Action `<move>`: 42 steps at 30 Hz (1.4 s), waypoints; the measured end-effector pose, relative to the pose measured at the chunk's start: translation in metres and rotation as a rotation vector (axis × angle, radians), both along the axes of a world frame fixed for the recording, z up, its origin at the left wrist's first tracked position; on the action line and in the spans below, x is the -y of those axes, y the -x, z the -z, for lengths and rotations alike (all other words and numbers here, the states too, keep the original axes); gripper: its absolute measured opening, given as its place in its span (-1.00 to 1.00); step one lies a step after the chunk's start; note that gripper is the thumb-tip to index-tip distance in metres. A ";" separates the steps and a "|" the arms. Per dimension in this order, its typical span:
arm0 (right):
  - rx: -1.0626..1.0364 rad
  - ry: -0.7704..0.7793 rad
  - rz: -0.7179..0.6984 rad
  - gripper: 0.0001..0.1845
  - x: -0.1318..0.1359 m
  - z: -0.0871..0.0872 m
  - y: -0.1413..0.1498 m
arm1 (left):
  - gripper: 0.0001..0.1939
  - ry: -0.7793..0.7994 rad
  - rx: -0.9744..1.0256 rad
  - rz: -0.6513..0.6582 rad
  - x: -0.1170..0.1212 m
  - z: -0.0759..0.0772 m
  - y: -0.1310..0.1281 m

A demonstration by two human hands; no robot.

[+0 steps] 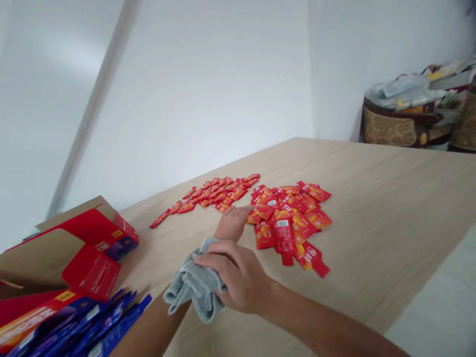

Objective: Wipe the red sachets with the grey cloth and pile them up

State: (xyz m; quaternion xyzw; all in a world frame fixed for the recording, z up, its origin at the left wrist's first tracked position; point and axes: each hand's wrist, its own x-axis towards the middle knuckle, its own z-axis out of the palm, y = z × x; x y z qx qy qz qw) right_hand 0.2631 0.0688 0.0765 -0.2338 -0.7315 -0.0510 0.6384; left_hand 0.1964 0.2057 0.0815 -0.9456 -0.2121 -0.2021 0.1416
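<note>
My right hand (240, 275) grips a folded grey cloth (203, 285) with stitched edges, holding it above my left forearm. Beyond it, my left hand (232, 223) reaches forward over the table, fingers stretched out, their tips at the left edge of a loose pile of red packets (284, 235). These flat packets have orange fruit prints, and some show barcodes. Part of my left wrist is hidden behind the cloth. Further back lies a second spread of similar red packets (219, 191).
An opened red cardboard box (89, 228) stands at the left, flaps up. Several blue packets (111, 317) lie in front of it. The wooden table (372, 198) meets a white wall (223, 89). At the back right, a patterned sofa (390, 126) is piled with bags.
</note>
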 end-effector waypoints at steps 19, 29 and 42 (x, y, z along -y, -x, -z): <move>0.054 0.092 -0.014 -0.50 -0.009 0.015 0.002 | -0.45 0.173 -0.230 -0.249 -0.033 0.052 0.022; 0.160 0.205 -0.094 -0.39 0.007 0.032 0.021 | -0.51 0.177 -0.010 -0.744 -0.059 0.060 0.154; 0.218 0.384 0.032 -0.22 0.001 0.058 0.028 | -0.49 0.239 0.240 -0.620 -0.145 0.099 0.040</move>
